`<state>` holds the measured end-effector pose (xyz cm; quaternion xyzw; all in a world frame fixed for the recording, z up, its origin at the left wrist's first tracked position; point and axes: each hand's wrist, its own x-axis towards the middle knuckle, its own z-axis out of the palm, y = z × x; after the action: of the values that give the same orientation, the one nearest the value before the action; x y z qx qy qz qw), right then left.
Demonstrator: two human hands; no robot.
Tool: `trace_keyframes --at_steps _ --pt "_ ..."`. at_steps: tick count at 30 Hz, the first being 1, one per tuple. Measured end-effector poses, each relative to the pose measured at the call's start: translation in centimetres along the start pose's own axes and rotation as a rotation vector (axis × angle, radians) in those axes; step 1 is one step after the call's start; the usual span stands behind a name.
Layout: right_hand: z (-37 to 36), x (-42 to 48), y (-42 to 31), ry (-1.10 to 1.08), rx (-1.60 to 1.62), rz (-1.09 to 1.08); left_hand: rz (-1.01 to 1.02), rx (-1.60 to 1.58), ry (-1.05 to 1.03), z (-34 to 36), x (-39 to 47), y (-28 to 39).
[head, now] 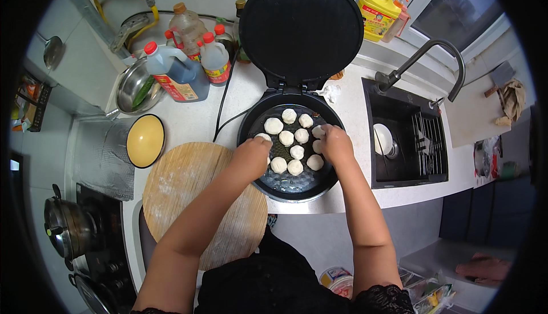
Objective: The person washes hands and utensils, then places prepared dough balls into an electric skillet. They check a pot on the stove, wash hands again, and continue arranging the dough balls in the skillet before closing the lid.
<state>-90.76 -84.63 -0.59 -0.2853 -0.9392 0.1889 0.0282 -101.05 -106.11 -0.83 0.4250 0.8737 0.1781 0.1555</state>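
Observation:
A black electric griddle pan (295, 192) stands on the counter with its round lid (301, 29) raised. Several pale round dough pieces (286, 138) lie spaced apart on its oily surface. My left hand (256, 156) is at the pan's left side, its fingertips on a dough piece (263, 136). At the right side, my right hand (337, 142) touches another dough piece (317, 131) with its fingertips. Whether either hand grips its piece or only presses it cannot be told. A floured round wooden board (205, 211) lies left of the pan, under my left forearm.
A yellow bowl (145, 141) and a steel pan with a cucumber (143, 92) stand at the left, near several sauce bottles (182, 76). A power cord (222, 100) runs beside the griddle. To the right is a black sink (402, 142) with a curved faucet (421, 59).

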Motion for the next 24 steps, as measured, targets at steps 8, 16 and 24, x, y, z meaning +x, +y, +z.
trace_keyframes --at_steps 8,16,24 --pt "2.5 0.3 2.6 -0.095 0.019 0.081 -0.103 0.137 0.077 1.1 0.2 2.0" --pt "0.8 -0.3 0.8 -0.149 0.006 0.189 -0.103 -0.076 0.162 3.2 1.8 0.4" --pt "3.3 1.8 1.8 0.031 0.085 0.035 -0.055 -0.047 0.22 3.6 1.6 0.5"
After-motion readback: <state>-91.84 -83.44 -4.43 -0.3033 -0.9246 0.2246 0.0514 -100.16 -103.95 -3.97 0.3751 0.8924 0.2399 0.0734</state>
